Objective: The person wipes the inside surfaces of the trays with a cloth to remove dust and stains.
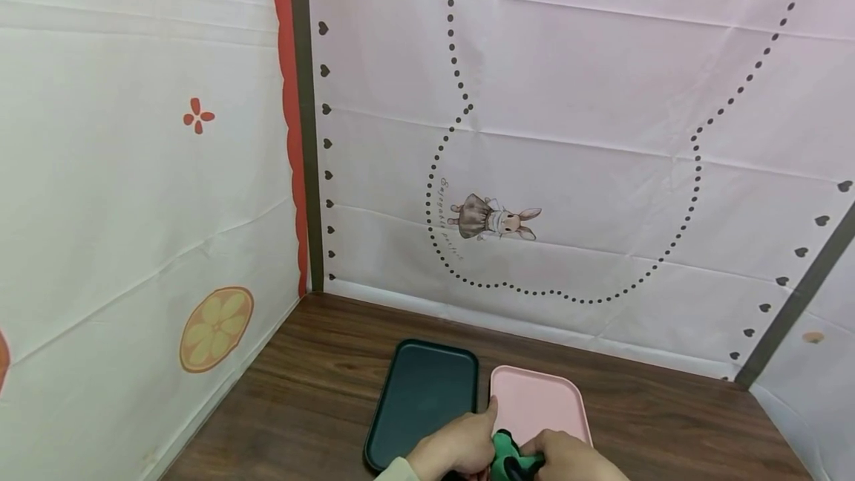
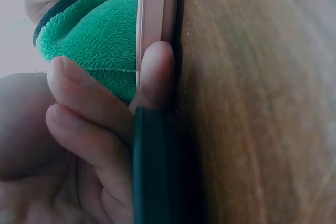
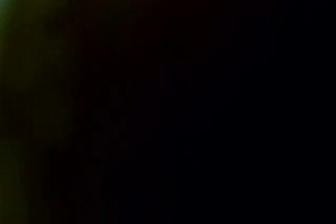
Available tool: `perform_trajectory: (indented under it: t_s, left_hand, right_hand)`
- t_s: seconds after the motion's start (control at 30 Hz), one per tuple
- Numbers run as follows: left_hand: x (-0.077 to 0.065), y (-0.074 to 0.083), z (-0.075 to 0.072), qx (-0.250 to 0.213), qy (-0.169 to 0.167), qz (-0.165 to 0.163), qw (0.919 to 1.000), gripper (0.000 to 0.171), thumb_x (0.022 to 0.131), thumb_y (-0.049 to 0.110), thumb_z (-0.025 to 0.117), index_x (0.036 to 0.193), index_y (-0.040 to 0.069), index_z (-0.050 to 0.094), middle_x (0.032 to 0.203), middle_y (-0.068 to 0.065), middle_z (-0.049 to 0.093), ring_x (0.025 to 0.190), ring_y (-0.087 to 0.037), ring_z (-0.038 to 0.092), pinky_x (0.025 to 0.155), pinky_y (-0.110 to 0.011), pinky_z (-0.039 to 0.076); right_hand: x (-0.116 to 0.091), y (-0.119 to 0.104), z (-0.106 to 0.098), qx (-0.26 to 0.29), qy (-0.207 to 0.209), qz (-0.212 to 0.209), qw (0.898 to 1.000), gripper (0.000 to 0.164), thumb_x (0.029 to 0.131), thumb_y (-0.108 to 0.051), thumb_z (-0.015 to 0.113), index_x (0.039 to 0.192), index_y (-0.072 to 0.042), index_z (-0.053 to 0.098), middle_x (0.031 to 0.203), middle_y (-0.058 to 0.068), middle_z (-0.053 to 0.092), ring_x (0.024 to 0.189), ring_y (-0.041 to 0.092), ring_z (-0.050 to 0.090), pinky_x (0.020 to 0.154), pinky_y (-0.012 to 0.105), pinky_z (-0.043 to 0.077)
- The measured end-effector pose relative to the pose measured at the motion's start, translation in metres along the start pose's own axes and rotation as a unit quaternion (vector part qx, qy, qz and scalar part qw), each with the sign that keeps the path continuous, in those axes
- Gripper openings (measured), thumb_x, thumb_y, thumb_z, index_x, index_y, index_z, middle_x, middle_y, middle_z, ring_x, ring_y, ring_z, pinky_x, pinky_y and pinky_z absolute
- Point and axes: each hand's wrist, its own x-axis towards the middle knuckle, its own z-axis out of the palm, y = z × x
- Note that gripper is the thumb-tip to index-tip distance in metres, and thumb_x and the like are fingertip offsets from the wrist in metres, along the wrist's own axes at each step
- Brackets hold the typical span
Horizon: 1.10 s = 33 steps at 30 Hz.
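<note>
A green terry cloth (image 1: 505, 453) with dark edging lies bunched at the near end of the pink tray (image 1: 534, 399). My right hand (image 1: 568, 457) pinches it from the right; its fingers also show above the cloth in the left wrist view. On the other side, my left hand (image 1: 461, 445) has one digit straight along the tray's left rim. In the left wrist view, bent fingers (image 2: 86, 95) of that hand touch the cloth's near side. Whether they grip it is unclear. The right wrist view is almost wholly dark.
A dark green tray (image 1: 427, 399) lies just left of the pink one, close beside the left hand. Both are on a brown wooden table (image 1: 320, 370). Printed white curtains (image 1: 588, 95) hang behind and at the sides.
</note>
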Motion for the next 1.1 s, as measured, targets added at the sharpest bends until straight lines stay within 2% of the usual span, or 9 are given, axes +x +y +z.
perform_trajectory:
  t_s: [0.13,0.3,0.5,0.63,0.77,1.03,1.1]
  left_hand:
    - [0.0003,-0.0008,0.001,0.007,0.008,0.002,0.9999,0.072,0.096,-0.002,0.054,0.163,0.006,0.03,0.055,-0.007,0.061,0.04,-0.014,0.045,0.043,-0.027,0.035]
    - [-0.001,-0.0003,0.0014,0.015,0.014,0.0,0.9998,0.073,0.095,-0.001,0.055,0.163,0.006,0.031,0.055,-0.008,0.06,0.039,-0.014,0.043,0.043,-0.026,0.035]
    - [-0.0025,0.0008,0.0,0.027,0.012,0.003,0.9996,0.075,0.093,-0.002,0.056,0.163,0.005,0.031,0.056,-0.009,0.059,0.04,-0.014,0.041,0.044,-0.027,0.035]
    - [-0.0031,0.0017,-0.0004,0.028,0.01,0.005,0.9995,0.076,0.092,-0.004,0.055,0.163,0.005,0.03,0.056,-0.008,0.057,0.041,-0.014,0.04,0.045,-0.027,0.034]
    - [-0.0032,0.0024,-0.0005,0.033,0.015,0.008,0.9993,0.077,0.092,-0.004,0.056,0.163,0.005,0.029,0.056,-0.007,0.057,0.042,-0.014,0.042,0.047,-0.026,0.036]
    - [-0.003,0.0025,-0.0008,0.048,0.025,0.004,0.9985,0.078,0.093,-0.001,0.058,0.164,0.004,0.027,0.06,-0.01,0.058,0.043,-0.017,0.038,0.05,-0.03,0.035]
    - [-0.0026,0.0021,0.0004,0.052,0.027,0.003,0.9983,0.077,0.093,0.0,0.058,0.164,0.003,0.026,0.058,-0.009,0.056,0.043,-0.017,0.036,0.048,-0.029,0.033]
  right_hand:
    - [0.0013,-0.0017,0.0009,-0.035,0.01,0.008,0.999,0.032,0.075,0.004,0.069,0.102,-0.01,0.082,0.097,0.003,0.075,0.082,0.015,0.057,0.074,0.034,0.051]
    - [0.0005,-0.0009,0.002,-0.053,0.018,-0.014,0.998,0.022,0.078,-0.004,0.075,0.097,-0.013,0.082,0.089,-0.002,0.073,0.076,0.008,0.053,0.07,0.028,0.047]
    - [0.0002,-0.0008,0.0024,-0.049,0.015,-0.013,0.999,0.02,0.079,-0.003,0.076,0.095,-0.013,0.082,0.091,-0.001,0.073,0.074,0.008,0.051,0.068,0.026,0.045]
    - [0.0001,-0.0009,0.0022,-0.049,0.013,-0.01,0.999,0.016,0.082,-0.011,0.081,0.098,-0.013,0.082,0.096,0.001,0.077,0.078,0.007,0.055,0.071,0.027,0.049]
    - [-0.0001,-0.0009,0.0028,-0.055,0.02,-0.011,0.998,0.017,0.081,-0.019,0.086,0.097,-0.015,0.083,0.094,-0.001,0.077,0.078,0.006,0.056,0.071,0.027,0.05]
    - [0.0007,-0.0004,0.0052,-0.075,0.038,-0.027,0.996,0.017,0.078,-0.016,0.087,0.094,-0.018,0.083,0.086,-0.004,0.075,0.073,0.003,0.053,0.068,0.026,0.049]
    - [0.0006,-0.0013,0.0055,-0.077,0.038,-0.015,0.996,0.018,0.078,-0.016,0.087,0.095,-0.019,0.084,0.089,-0.003,0.076,0.075,0.004,0.055,0.07,0.027,0.05]
